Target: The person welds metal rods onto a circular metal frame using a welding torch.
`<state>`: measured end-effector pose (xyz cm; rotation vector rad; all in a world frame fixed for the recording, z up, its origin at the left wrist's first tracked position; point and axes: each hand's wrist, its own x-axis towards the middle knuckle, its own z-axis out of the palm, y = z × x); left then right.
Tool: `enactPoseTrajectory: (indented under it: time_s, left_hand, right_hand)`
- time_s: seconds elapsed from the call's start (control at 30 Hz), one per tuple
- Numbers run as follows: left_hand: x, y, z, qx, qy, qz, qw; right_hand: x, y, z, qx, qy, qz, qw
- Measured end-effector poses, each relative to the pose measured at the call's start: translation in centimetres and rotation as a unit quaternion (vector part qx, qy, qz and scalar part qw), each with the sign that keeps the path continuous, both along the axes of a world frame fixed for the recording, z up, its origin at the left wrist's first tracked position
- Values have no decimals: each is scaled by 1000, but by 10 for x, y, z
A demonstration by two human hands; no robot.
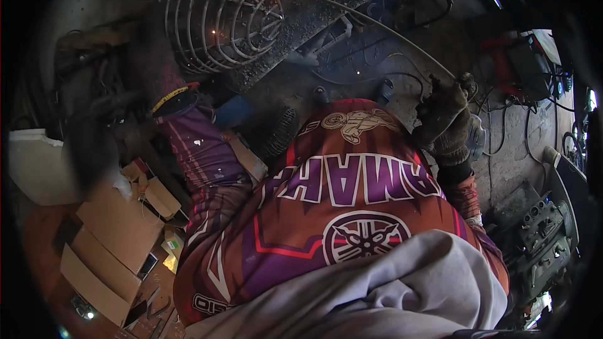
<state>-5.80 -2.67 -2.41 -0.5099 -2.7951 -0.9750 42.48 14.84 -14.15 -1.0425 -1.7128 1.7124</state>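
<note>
A cage of curved metal rods (220, 19), basket-like with several rings, lies at the upper left on a dark metal surface. My right hand (445, 116), in a worn work glove, is closed around the end of a long thin welding rod (377, 19). The rod reaches up and left to the cage, where its far tip glows orange with small sparks. My left hand (154, 56) is in deep shadow against the cage's left side. Its fingers are too dark to make out, so whether it grips the cage cannot be seen. A yellow-edged band circles that wrist.
Below the cage, the dark metal plate (301, 16) is strewn with grit. Open cardboard boxes (107, 232) stand at the lower left. Cables (502, 125) trail over the floor at right, near a dark machine box (531, 66) and a greasy metal engine part (540, 232).
</note>
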Motion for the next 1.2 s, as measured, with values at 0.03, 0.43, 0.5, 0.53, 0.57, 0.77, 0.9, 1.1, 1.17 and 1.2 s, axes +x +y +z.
enactPoseTrajectory:
  time_s: [0.03, 0.43, 0.5, 0.53, 0.57, 0.77, 0.9, 1.1, 1.17, 1.2]
  left_hand:
    - [-1, 0, 0, -4, -4, 2, 1000]
    - [48, 31, 22, 178, -115, 44, 976]
    - [40, 26, 19, 126, -92, 51, 986]
    - [34, 23, 17, 100, -81, 54, 990]
    - [27, 17, 14, 60, -46, 51, 996]
    - [3, -6, -5, -113, 164, -38, 979]
    - [-6, -12, -11, -148, 214, -85, 962]
    - [-19, -20, -25, -169, 267, -146, 938]
    - [-24, -17, -35, -152, 260, -163, 940]
    - [-27, -19, -31, -143, 248, -165, 944]
  right_hand:
    - [4, 1, -5, 57, -31, 19, 998]
    - [11, 1, -12, 76, -52, 52, 994]
    - [10, 1, -6, 45, 0, 40, 998]
    - [10, 0, -7, 10, 27, 22, 999]
    - [10, -3, -14, -67, 55, -14, 996]
    - [10, 1, -3, 132, -49, 92, 986]
    - [6, 3, 10, 12, 40, 53, 998]
    - [-4, -2, 11, 332, -50, 16, 942]
    - [-4, -2, 12, 230, -34, 9, 973]
    - [-5, -4, 20, 77, -1, 3, 997]
